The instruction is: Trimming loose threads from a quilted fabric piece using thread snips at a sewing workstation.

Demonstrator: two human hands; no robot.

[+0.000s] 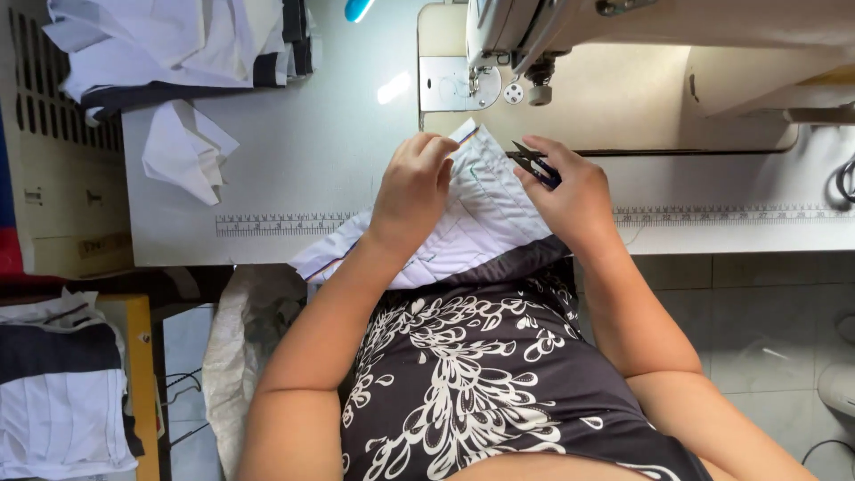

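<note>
White fabric piece [485, 209] pinched by left hand [411, 191]; right hand [570, 196] grips one snipper [534, 164].

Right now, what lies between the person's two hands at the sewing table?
In the head view, the white quilted fabric piece spans the gap between the left hand pinching its top edge and the right hand holding small black thread snips.

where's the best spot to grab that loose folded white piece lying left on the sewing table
Pinch the folded white piece at its lower pointed tip, coming from the table's front edge. That tip sticks out onto bare table with nothing lying on it, while its upper end sits close under the fabric stack. Both hands are busy: the left hand on the white garment, the right hand holding thread snips.
</note>
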